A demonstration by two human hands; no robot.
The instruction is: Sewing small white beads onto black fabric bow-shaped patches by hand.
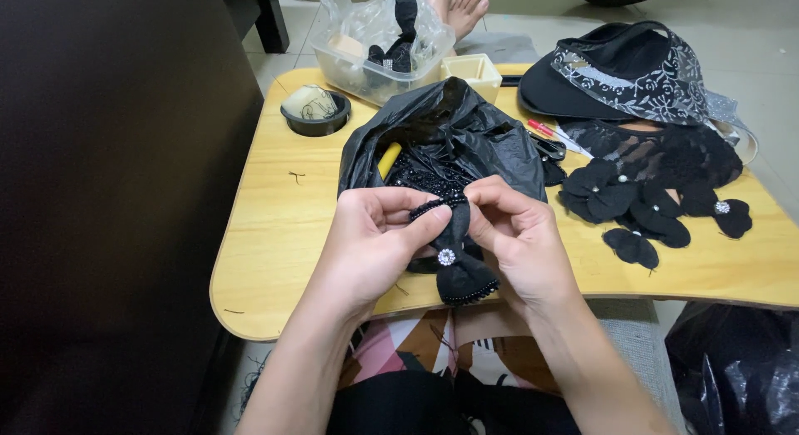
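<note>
The bow [459, 264] is matt black cloth, edged with small glossy beads, with a sparkling faceted stud at its centre. At twelve o'clock from it lies a crinkled, shiny black plastic bag [466, 127]. The surface [275, 227] is smooth pale wood with a satin finish, and the tub [379, 73] at twelve o'clock is clear plastic.

A bag [466, 127] lies mid-table [275, 227], bows [632, 210] to its right, a tub [374, 64] behind.

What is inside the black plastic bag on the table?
In the open black plastic bag a yellow handle and strings of black beads show. Anything deeper is hidden by the bag's folds and the hands.
</note>
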